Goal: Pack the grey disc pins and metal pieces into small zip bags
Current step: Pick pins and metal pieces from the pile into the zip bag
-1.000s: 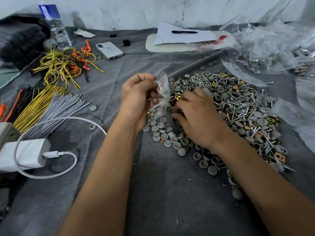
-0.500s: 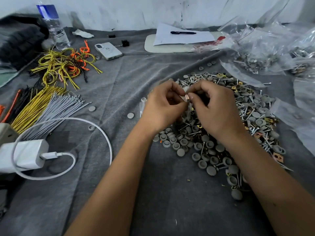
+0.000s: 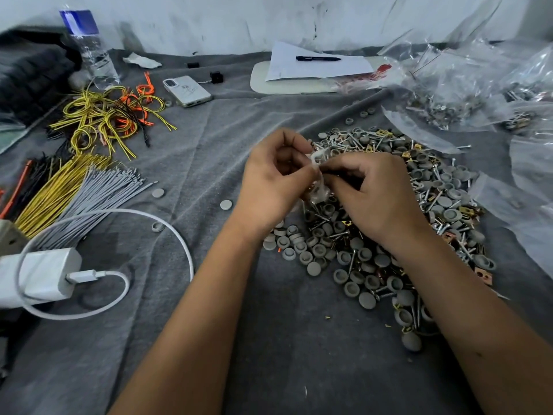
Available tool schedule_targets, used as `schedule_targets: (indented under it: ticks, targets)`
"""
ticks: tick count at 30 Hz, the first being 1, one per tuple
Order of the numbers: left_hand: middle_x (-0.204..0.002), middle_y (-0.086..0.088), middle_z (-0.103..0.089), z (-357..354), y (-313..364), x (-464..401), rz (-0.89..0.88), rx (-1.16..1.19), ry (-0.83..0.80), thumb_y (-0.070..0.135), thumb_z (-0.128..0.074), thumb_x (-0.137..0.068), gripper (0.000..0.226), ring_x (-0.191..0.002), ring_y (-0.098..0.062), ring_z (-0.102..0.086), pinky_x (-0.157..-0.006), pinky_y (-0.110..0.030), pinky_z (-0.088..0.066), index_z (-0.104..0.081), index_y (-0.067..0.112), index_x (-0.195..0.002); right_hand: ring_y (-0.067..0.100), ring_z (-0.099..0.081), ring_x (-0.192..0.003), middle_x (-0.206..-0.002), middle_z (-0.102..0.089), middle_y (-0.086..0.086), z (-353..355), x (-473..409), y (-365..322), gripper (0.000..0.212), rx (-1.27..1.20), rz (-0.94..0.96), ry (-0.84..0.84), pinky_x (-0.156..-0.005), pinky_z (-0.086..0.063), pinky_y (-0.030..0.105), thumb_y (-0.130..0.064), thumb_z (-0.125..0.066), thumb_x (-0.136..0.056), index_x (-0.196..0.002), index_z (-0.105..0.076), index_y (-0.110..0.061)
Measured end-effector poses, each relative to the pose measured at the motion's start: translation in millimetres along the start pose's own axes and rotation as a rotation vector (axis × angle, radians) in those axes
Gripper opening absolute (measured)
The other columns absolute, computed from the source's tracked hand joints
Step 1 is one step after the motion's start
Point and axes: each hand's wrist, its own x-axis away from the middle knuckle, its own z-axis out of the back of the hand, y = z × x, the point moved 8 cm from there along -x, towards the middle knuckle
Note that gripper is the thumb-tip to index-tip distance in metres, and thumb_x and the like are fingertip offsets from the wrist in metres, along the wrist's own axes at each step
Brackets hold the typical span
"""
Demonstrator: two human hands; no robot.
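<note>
A wide heap of grey disc pins, screws and small brass pieces [image 3: 413, 211] covers the grey cloth right of centre. Just above its left edge, my left hand [image 3: 275, 181] and my right hand [image 3: 371, 190] meet, both pinching a small clear zip bag [image 3: 318, 178] between their fingertips. The bag hangs crumpled between the hands with a few pieces inside; its top edge is hidden by my fingers. Three loose grey discs [image 3: 226, 204] lie on the cloth to the left.
Bundles of yellow, grey and orange wires [image 3: 77, 187] fill the left side, with a white charger and cable [image 3: 45, 277] in front. A phone [image 3: 187, 91], water bottle [image 3: 89, 46], paper with a pen [image 3: 317, 62] lie at the back. Clear bags with parts [image 3: 466, 85] pile up at right.
One second ago my left hand held the bag up alone while my right hand picked in the heap. My right hand has since come up to the bag, and both now pinch it.
</note>
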Motion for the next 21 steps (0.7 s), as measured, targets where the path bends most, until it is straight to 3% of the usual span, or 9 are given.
schedule_targets:
  ticks: [3, 6, 8, 13, 18, 21]
  targets:
    - [-0.074, -0.011, -0.064, 12, 0, -2, -0.006, 0.051, 0.088, -0.011, -0.067, -0.085, 0.023, -0.056, -0.013, -0.058, -0.051, -0.026, -0.050, -0.059, 0.007, -0.095, 0.002, -0.071, -0.088, -0.097, -0.076, -0.007, 12, 0, 3, 0.016, -0.029, -0.019, 0.136, -0.079, -0.057, 0.017, -0.011, -0.074, -0.092, -0.107, -0.079, -0.015]
    - [-0.064, 0.000, -0.062, 32, -3, -4, 0.008, 0.173, 0.240, -0.012, -0.061, -0.086, 0.022, -0.052, -0.010, -0.055, -0.049, -0.024, -0.048, -0.060, 0.009, -0.092, 0.000, -0.068, -0.081, -0.092, -0.074, -0.006, 20, 0, 7, 0.012, 0.051, -0.050, 0.205, -0.071, -0.051, 0.008, -0.011, -0.073, -0.093, -0.103, -0.077, -0.014]
    - [-0.061, 0.002, -0.062, 44, -7, -4, 0.047, 0.256, 0.335, -0.013, -0.057, -0.088, 0.024, -0.050, -0.009, -0.054, -0.046, -0.022, -0.045, -0.060, 0.011, -0.091, 0.005, -0.066, -0.080, -0.093, -0.074, -0.002, 17, 0, 12, 0.011, 0.176, -0.070, 0.134, -0.072, -0.048, 0.007, -0.010, -0.074, -0.091, -0.101, -0.077, -0.013]
    - [-0.066, -0.004, -0.059, 48, -10, -3, 0.086, 0.340, 0.372, -0.012, -0.056, -0.088, 0.024, -0.051, -0.010, -0.052, -0.046, -0.022, -0.043, -0.060, 0.011, -0.091, 0.022, -0.060, -0.105, -0.104, -0.071, 0.006, -1, -2, 16, 0.014, 0.510, -0.080, -0.079, -0.093, -0.050, 0.033, -0.020, -0.074, -0.093, -0.105, -0.080, -0.017]
    - [-0.065, -0.003, -0.062, 45, -9, -3, 0.080, 0.333, 0.348, -0.010, -0.057, -0.087, 0.022, -0.053, -0.011, -0.054, -0.047, -0.023, -0.044, -0.061, 0.011, -0.093, 0.027, -0.052, -0.119, -0.114, -0.064, 0.005, -5, -2, 15, 0.022, 0.605, -0.119, -0.170, -0.097, -0.049, 0.042, -0.032, -0.074, -0.093, -0.113, -0.077, -0.027]
    - [-0.064, -0.002, -0.064, 44, -6, -3, 0.067, 0.334, 0.337, -0.008, -0.057, -0.086, 0.021, -0.053, -0.011, -0.053, -0.047, -0.023, -0.044, -0.061, 0.011, -0.093, 0.028, -0.050, -0.123, -0.120, -0.059, 0.006, -13, 0, 15, 0.038, 0.661, -0.118, -0.247, -0.101, -0.047, 0.043, -0.039, -0.079, -0.087, -0.123, -0.070, -0.034]
